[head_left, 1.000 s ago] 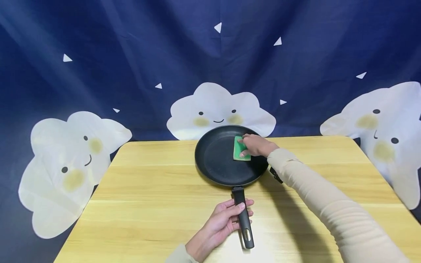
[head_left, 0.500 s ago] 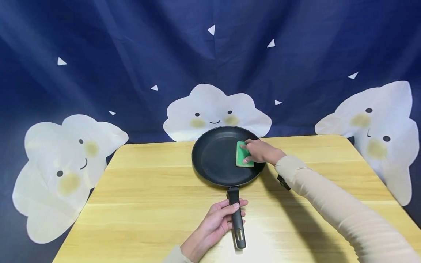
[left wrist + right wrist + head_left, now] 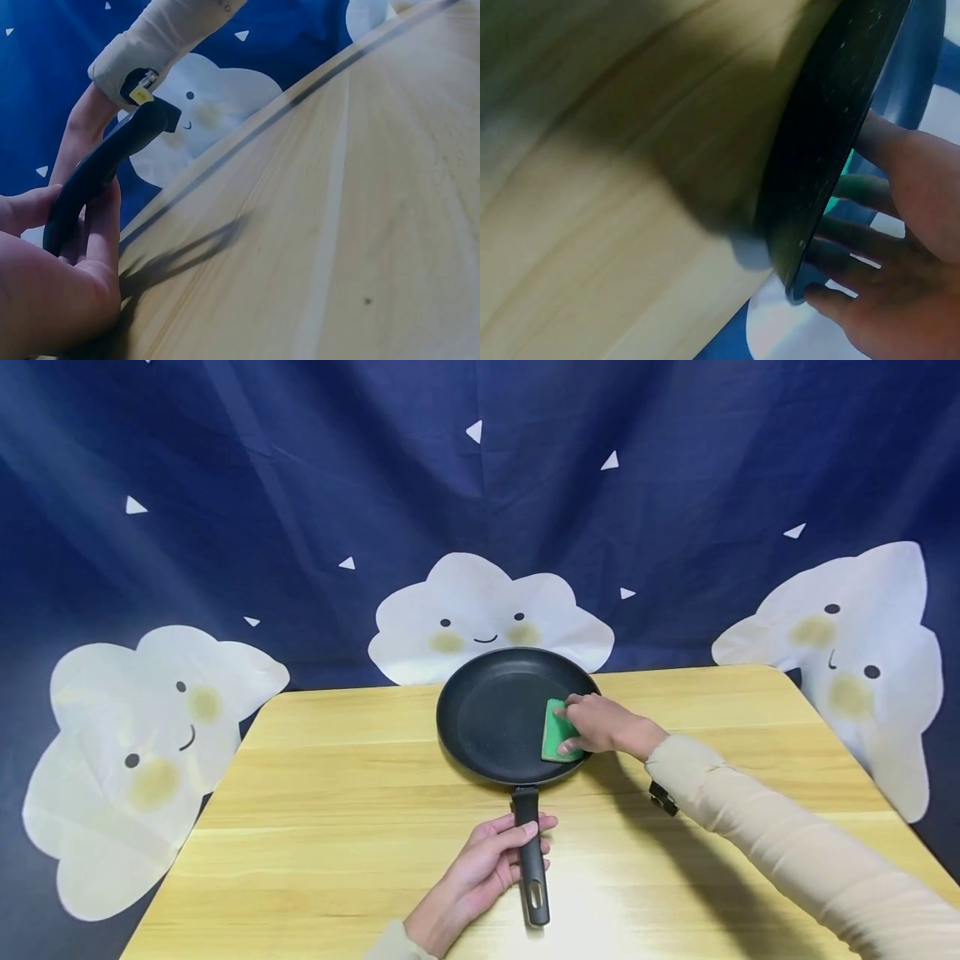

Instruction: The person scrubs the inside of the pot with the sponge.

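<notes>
A black frying pan (image 3: 480, 718) is held with its handle toward me in the head view. My left hand (image 3: 480, 870) grips the handle (image 3: 527, 831), thumb on top and fingers beneath. In the left wrist view the curved handle (image 3: 94, 172) stands off the table. Against the pan's right inner side, my right hand (image 3: 603, 724) holds a green sponge (image 3: 553, 737), thumb and index finger on its face. The right wrist view has the right hand (image 3: 911, 247) reaching over the rim, mostly hiding the sponge. Whether the pan's base touches the table I cannot tell.
The light wooden table (image 3: 337, 793) reaches to a dark blue curtain (image 3: 300, 485) printed with smiling white clouds. A small dark device (image 3: 662, 797) is strapped at the right wrist. The right arm's shadow falls across the table's right side.
My right hand has drawn the sponge toward me along the pan's right inner side. The left hand keeps its grip on the handle. The whole head view has shifted slightly.
</notes>
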The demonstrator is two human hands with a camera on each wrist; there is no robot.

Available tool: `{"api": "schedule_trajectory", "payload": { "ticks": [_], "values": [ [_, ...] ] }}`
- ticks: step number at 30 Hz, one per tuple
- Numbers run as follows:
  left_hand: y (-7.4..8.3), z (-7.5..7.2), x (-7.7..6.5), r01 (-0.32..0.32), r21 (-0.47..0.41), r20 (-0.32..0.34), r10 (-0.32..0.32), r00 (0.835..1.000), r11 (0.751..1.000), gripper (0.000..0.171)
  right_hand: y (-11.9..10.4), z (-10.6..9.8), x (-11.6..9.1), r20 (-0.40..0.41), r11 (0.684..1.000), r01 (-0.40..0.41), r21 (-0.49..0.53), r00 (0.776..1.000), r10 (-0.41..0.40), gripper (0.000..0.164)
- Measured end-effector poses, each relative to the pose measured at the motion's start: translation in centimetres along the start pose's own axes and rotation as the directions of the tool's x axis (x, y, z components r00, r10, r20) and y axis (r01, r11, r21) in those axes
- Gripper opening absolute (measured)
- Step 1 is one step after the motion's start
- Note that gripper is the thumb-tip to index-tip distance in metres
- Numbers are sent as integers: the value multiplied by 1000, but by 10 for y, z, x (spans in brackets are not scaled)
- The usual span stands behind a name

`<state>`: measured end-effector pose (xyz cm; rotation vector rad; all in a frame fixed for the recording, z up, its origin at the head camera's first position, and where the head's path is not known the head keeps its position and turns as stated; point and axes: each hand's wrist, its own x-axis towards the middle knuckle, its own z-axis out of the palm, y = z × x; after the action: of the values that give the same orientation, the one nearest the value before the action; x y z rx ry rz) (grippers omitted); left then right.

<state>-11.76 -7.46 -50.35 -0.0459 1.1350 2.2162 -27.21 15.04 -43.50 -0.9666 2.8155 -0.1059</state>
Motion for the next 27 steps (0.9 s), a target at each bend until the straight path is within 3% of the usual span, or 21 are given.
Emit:
{"api": "schedule_trajectory", "payload": {
  "ticks": [8, 15, 20, 27],
  "values": [
    [1, 0, 1, 22, 3, 16, -22, 1000, 1000, 42, -16, -6, -8, 69, 999, 17, 38, 997, -20, 65],
    [5, 0, 0, 33, 4, 31, -33, 999, 999, 41, -33, -15, -5, 66, 997, 56, 48, 996, -59, 40],
    [6, -1, 0, 40, 9, 43, -40, 998, 999, 43, -47, -17, -2, 74, 997, 22, 75, 997, -27, 47],
    [7, -2, 1, 47, 9, 50, -47, 998, 999, 43, -70, -17, 7, 84, 993, -88, 75, 993, 82, 46]
  ]
}}
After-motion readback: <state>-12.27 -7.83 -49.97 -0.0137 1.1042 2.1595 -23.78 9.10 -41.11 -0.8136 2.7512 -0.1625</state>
